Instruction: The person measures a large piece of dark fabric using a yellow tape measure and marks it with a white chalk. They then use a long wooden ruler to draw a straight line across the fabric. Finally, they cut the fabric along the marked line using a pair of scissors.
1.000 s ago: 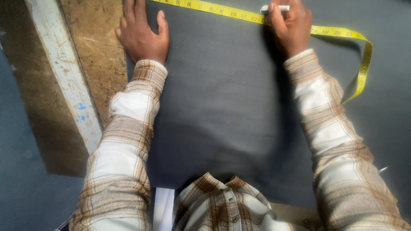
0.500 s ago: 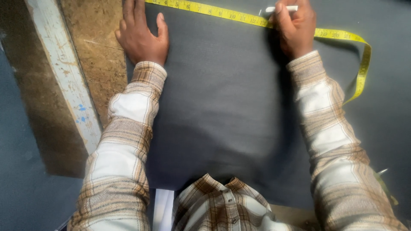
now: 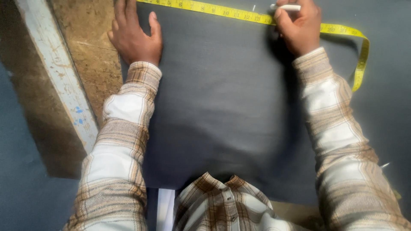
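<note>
1. Chalk [image 3: 286,7], white stick, far right, tip just above the tape [image 3: 222,10] on the grey cloth [image 3: 222,94].
2. Right hand [image 3: 299,28] clenched around the chalk, also pressing the tape down; the tape's free end loops off right.
3. Left hand [image 3: 135,34] flat, fingers released, pinning the cloth's far-left edge on the wooden table [image 3: 85,55].
4. I judge the step as marking a measure; the next move calls for a steady tape and a short stroke.
</note>
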